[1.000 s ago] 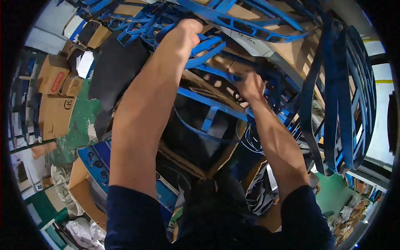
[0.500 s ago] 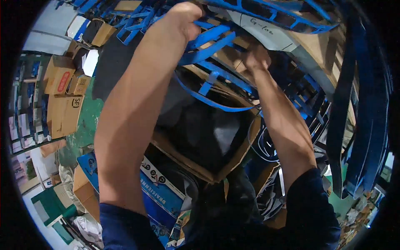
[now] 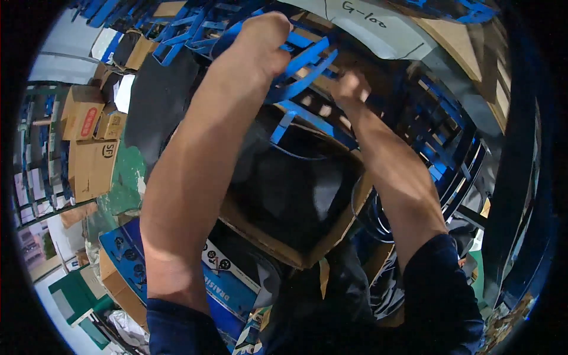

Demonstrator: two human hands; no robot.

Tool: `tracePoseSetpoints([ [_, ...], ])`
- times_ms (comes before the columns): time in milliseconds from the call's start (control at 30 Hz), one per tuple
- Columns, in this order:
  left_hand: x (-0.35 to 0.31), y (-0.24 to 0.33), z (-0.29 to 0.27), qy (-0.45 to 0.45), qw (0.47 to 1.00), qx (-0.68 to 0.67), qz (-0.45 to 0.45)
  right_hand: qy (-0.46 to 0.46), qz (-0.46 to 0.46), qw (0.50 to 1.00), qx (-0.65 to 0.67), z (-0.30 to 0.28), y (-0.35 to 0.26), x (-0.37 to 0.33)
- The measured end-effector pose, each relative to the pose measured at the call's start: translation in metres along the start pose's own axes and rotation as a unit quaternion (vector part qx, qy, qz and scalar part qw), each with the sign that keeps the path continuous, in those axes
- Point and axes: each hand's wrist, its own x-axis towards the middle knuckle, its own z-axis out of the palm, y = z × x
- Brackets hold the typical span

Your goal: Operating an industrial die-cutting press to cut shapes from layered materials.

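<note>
My left hand (image 3: 267, 44) is closed, at the upper middle, on blue slatted framework (image 3: 305, 62) whose flat strips extend right from the fingers. My right hand (image 3: 351, 89) has its fingers curled near the same strips. Whatever lies in that grip is hidden. A blue crosspiece (image 3: 284, 127) hangs lower, over an open cardboard box (image 3: 266, 239). Inside the box is dark, shiny black material (image 3: 290, 189).
A whitish sheet with handwriting (image 3: 378, 26) lies beyond my right hand. More blue slatted pieces (image 3: 189, 29) are at the upper left. Cardboard boxes (image 3: 92, 168) stand at the left. A blue printed box (image 3: 222, 287) lies below my left forearm. Dark upright posts (image 3: 518, 177) rise at the right.
Both hands have shifted slightly, the right one leftward. The blue framework has moved up and tilted, so less of its curved lower band shows over the box. My viewpoint has shifted too.
</note>
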Motion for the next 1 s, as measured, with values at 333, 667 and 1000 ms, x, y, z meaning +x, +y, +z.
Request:
tracePoseSetpoints([
  [333,-0.002,-0.057,0.048,0.233,0.972,-0.037,-0.007,0.019,-0.093,0.982,-0.162,0.037,0.072,0.054],
  [667,0.017,-0.063,0.055,0.213,0.972,-0.093,0.036,0.12,-0.175,0.976,0.052,0.08,0.172,0.152],
  [1000,0.023,-0.067,0.049,0.188,0.977,-0.096,0.004,-0.087,-0.124,0.977,0.148,0.023,0.113,0.145],
])
